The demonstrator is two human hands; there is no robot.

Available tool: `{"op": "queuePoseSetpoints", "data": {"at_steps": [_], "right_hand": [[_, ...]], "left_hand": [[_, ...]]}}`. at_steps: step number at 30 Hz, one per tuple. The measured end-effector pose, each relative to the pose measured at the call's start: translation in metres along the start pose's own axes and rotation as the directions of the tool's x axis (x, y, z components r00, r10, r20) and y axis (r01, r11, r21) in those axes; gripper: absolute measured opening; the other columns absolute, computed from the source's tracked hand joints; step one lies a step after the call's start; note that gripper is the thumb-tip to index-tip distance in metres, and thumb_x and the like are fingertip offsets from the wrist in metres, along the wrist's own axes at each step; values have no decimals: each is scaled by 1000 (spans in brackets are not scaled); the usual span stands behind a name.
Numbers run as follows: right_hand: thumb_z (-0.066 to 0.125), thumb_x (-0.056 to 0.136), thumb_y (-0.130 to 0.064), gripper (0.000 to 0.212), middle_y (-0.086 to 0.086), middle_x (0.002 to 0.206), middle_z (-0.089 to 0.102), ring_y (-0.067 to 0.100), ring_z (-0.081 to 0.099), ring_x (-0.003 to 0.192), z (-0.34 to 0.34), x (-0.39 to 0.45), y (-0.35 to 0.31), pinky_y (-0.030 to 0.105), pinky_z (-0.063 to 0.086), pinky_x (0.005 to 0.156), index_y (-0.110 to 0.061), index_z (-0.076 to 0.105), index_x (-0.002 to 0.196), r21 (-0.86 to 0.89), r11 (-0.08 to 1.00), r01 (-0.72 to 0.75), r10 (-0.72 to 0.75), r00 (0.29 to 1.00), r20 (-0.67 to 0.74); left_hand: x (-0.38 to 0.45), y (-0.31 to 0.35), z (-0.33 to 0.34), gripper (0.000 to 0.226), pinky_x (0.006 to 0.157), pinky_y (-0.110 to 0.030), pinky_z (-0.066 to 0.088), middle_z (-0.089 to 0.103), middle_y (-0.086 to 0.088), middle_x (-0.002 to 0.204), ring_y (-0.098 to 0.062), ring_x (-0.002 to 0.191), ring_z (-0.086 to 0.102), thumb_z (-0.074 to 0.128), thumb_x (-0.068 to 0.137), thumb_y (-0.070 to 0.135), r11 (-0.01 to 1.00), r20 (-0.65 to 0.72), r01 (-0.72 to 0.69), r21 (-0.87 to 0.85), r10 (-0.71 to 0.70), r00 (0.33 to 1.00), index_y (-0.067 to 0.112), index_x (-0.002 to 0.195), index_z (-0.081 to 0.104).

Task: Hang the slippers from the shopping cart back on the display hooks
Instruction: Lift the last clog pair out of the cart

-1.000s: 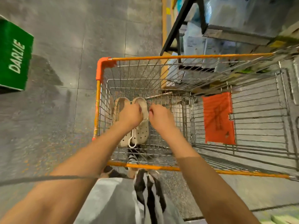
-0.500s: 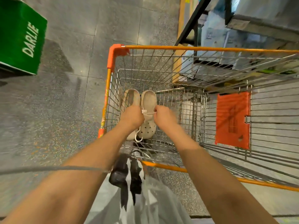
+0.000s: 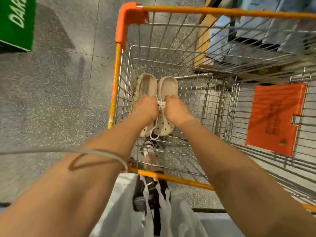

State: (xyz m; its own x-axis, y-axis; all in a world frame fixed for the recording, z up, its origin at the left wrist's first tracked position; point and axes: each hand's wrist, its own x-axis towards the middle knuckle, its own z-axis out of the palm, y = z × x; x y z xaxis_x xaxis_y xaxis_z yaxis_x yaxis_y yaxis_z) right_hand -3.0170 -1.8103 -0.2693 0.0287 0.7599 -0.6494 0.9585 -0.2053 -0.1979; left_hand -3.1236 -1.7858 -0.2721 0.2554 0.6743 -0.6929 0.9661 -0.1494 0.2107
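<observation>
Beige slippers (image 3: 166, 89), 2, lie in 1 cart (image 3: 213, 11); 2 hands, left (image 3: 145, 108) and right (image 3: 174, 110), grip them.

Light is even and bright, from above. Soft shadows lie on the floor (image 3: 59, 86) at 10 o'clock. Edges bend strongly; motion blur smears the forearms.

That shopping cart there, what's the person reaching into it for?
A person is leaning over an orange-rimmed wire shopping cart with both arms inside it. The left hand and the right hand are both on a pair of beige perforated slippers lying on the cart floor, fingers curled at a white plastic hanger that joins the two. The slippers appear to rest on the wire bottom, not yet lifted. No display hooks are in view.
</observation>
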Motion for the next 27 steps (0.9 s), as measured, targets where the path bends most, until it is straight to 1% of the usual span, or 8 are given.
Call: {"op": "queuePoseSetpoints", "data": {"at_steps": [3,5,8,11,14,18,22,27], "right_hand": [[43,88,0,34,19,123,50,35,50,113,14,10,2,39,44,82,0,45,122,-33,999,-9,11,997,75],[45,88,-2,36,19,128,47,35,45,119,23,18,4,42,43,90,-1,43,125,-72,997,-27,34,994,105],[50,89,-12,47,19,135,42,36,37,126,34,32,8,46,37,100,-8,34,134,-168,986,-16,33,995,96],[53,88,-13,69,19,139,38,38,37,128,43,43,11,48,35,102,-21,17,146,-129,991,24,3,979,203],[53,87,-13,73,17,139,38,38,39,128,50,52,12,49,31,106,-27,15,147,-76,997,6,14,967,255],[47,90,-16,64,16,130,49,35,50,118,47,54,13,43,37,100,-27,20,146,-5,1000,20,-18,974,225],[45,90,-16,56,18,121,55,36,54,110,46,50,11,40,40,93,-26,27,142,-67,995,75,-64,987,149],[49,86,-24,44,14,104,65,33,60,96,41,47,12,36,38,79,-20,38,129,-82,989,120,-113,990,86]], "left_hand": [[5,-2,15,33,98,-44,39,46,-19,132,-36,126,40,44,95,21,1000,23,14,16,-14,1000,7,125,48],[8,-3,21,36,102,-45,35,40,-20,138,-35,131,34,44,96,21,999,36,25,20,-26,999,8,129,45],[14,-4,29,36,102,-44,35,42,-19,137,-35,131,34,42,96,20,998,32,-2,60,0,1000,8,130,44],[20,-5,36,37,104,-44,34,44,-18,136,-33,132,33,43,95,18,995,44,-26,99,22,999,7,131,44],[24,-3,39,38,104,-45,34,44,-18,135,-34,131,34,45,95,15,995,68,-19,101,12,998,6,131,43],[27,-3,40,37,102,-44,36,44,-19,134,-34,129,36,41,97,15,995,79,-30,90,23,997,3,132,42],[27,-3,40,39,103,-43,37,42,-19,136,-34,131,34,41,98,14,996,94,-15,90,6,996,3,135,38],[23,-1,33,40,102,-42,37,44,-19,134,-33,128,37,48,93,13,990,76,-42,136,31,997,2,131,42]]}}
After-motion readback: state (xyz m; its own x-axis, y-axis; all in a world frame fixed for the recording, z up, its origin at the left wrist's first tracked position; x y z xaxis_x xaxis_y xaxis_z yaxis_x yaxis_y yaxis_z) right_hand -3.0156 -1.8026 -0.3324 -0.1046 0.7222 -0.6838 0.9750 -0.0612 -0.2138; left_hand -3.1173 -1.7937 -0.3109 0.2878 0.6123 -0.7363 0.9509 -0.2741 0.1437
